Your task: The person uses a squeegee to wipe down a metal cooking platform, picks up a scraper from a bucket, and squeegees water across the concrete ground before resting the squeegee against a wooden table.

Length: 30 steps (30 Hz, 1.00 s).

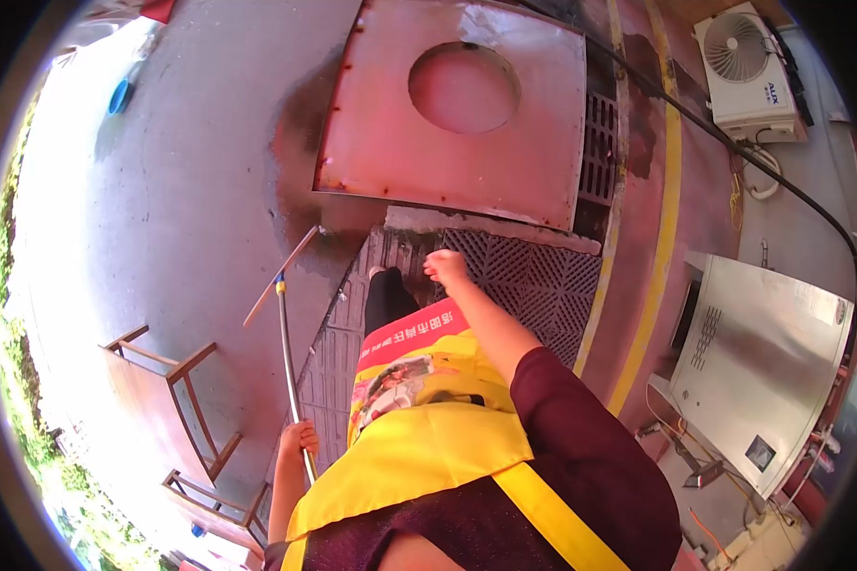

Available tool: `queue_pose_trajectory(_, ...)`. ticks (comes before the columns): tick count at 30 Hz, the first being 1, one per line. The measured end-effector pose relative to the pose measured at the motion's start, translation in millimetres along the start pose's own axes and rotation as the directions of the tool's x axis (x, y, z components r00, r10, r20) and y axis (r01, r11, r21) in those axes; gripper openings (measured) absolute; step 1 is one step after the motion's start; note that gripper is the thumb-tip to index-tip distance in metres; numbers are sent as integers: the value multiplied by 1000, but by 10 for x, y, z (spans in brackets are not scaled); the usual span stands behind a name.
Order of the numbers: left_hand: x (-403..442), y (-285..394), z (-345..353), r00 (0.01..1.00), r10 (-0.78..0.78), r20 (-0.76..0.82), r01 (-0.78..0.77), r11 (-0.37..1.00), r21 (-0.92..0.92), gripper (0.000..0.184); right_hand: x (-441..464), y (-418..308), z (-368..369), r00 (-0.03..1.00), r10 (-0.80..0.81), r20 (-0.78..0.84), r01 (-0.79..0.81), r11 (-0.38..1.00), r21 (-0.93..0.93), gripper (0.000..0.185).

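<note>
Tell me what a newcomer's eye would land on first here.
Probably the bright yellow apron, low in the middle. Next might come the big metal panel at the top, with its round hole, then the long-handled squeegee in the left hand.

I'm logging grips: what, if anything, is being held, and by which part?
A long-handled tool, by its pole, away from the crossbar, in the left hand; nothing visible in the right hand.
</note>
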<state>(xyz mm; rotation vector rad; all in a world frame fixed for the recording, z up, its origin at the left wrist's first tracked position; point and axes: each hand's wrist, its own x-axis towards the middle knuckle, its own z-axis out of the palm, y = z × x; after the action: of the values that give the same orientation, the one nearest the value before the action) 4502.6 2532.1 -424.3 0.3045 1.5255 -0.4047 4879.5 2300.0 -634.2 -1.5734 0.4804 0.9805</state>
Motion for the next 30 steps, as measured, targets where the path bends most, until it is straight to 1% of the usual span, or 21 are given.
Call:
queue_pose_trajectory(1,213,240,-167,995,-103,14,103,993,-61,21,174,81,-206,995,-13,-99,16,1000,27,13)
queue_pose_trajectory(3,461,593,-224,973,-228,41,231,965,-122,28,331,26,-572,965,6,-261,-13,1000,-23,11)
queue_pose_trajectory(4,597,699,-252,943,-308,125,332,887,-322,28,406,40,-744,956,17,-294,-11,1000,24,11)
queue_pose_trajectory(7,882,989,-149,925,-328,191,379,825,-419,28,599,-16,-1123,921,30,-389,-10,998,54,15)
queue_pose_trajectory(8,955,1038,-114,911,-365,193,413,805,-426,25,699,-3,-1227,902,27,-431,-34,999,-9,16)
queue_pose_trajectory(9,1061,1060,-104,912,-385,143,410,829,-380,24,802,23,-1316,881,49,-470,-70,997,-26,15)
queue_pose_trajectory(11,1246,1070,-61,909,-415,44,409,866,-287,21,1111,175,-1506,865,63,-497,-99,994,-45,15)
queue_pose_trajectory(13,1315,1059,115,918,-386,-89,368,914,-169,12,1418,240,-1625,855,38,-517,-141,976,-163,16)
queue_pose_trajectory(14,1318,1033,225,920,-362,-150,350,931,-103,9,1571,283,-1686,862,-10,-507,-122,966,-226,18)
queue_pose_trajectory(17,1413,954,452,902,-335,-272,341,940,-27,14,2249,666,-1938,860,-107,-499,-113,914,-391,19)
queue_pose_trajectory(18,1440,950,549,897,-341,-280,354,935,-5,13,2418,726,-2006,873,-143,-466,-55,922,-384,19)
queue_pose_trajectory(20,1511,943,741,892,-343,-294,369,929,36,9,2744,803,-2093,851,-132,-507,-83,922,-379,19)
queue_pose_trajectory(21,1565,919,820,886,-362,-291,385,923,25,8,2890,809,-2121,841,-131,-525,-91,922,-376,18)
queue_pose_trajectory(22,1634,896,882,878,-382,-288,403,915,15,7,3006,744,-2129,835,-101,-541,-156,899,-409,18)
queue_pose_trajectory(25,1713,901,1085,864,-398,-308,428,903,32,5,3439,792,-2256,828,-237,-508,-127,803,-582,19)
queue_pose_trajectory(26,1712,917,1162,856,-402,-325,436,899,37,6,3599,850,-2299,816,-264,-514,-153,759,-633,21)
queue_pose_trajectory(27,1732,918,1197,847,-405,-344,445,894,43,7,3719,897,-2317,820,-279,-499,-152,735,-661,20)
queue_pose_trajectory(28,1772,898,1187,838,-425,-344,453,892,1,8,3833,915,-2320,824,-294,-483,-150,710,-688,20)
queue_pose_trajectory(30,1789,897,1255,824,-438,-360,474,880,13,10,4003,987,-2328,839,-305,-451,-139,681,-719,22)
